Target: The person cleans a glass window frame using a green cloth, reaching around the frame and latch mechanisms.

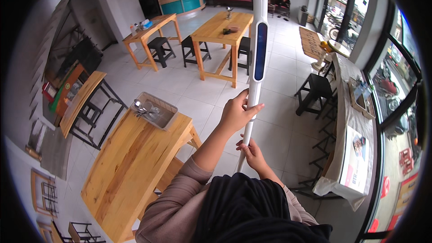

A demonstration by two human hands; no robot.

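A long white pole (255, 87) runs upright in front of me, with a grey ring near its top and a dark blue oval panel on its thick upper part. Its kind does not show, as its upper end is out of view and my body covers its lower end. Just below the blue panel, my left hand (236, 113) grips the pole, thumb across the front. Lower down, where the pole is thinner, my right hand (253, 153) is closed around it.
A wooden table (130, 153) with a wire-mesh tray (170, 114) of utensils stands close on my left. Ahead are another wooden table (220, 29) and black stools. Along the right windows runs a cloth-covered counter (335, 171) with a white box (354, 159) and a black stool (315, 89).
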